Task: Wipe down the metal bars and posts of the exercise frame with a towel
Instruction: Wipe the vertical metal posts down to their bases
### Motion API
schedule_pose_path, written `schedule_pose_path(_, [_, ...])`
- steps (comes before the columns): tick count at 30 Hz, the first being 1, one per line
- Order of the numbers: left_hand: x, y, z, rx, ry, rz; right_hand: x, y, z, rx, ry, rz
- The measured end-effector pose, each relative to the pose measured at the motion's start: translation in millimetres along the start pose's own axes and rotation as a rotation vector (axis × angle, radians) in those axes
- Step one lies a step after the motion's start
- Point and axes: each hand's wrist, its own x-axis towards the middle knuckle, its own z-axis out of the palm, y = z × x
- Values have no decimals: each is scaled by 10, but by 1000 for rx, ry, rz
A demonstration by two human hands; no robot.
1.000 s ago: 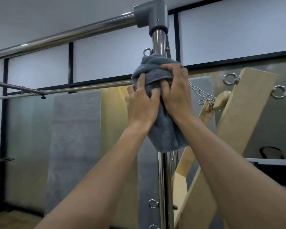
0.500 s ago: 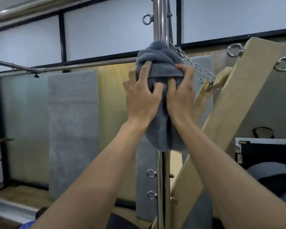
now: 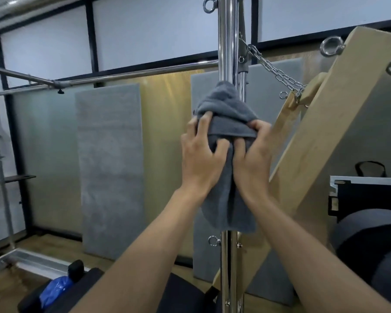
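Grey padded panels [image 3: 110, 168] lean against the far wall behind the frame. Both hands, left hand [image 3: 202, 159] and right hand [image 3: 253, 159], clamp a grey towel [image 3: 227, 114] around the chrome post [image 3: 226, 41], hiding that stretch of metal. The post's top is cut off. The towel sits lower than 1 second ago, below the chain [image 3: 278, 74].

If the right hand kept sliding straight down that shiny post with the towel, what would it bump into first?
Probably the small eye ring on the post, just below the towel that the right hand and left hand grip. Depth is unclear, so it might pass beside it.
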Motion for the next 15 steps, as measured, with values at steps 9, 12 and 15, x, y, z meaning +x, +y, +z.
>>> schedule_pose_path(9, [335, 154, 71, -38, 45, -114, 551, -64, 32, 146, -18, -69])
schedule_pose_path(12, [123, 49, 115, 195, 62, 126, 162, 42, 16, 47, 29, 70])
schedule_pose_path(15, [-125, -226, 157, 12, -49, 36, 37, 5, -44, -17, -36, -103])
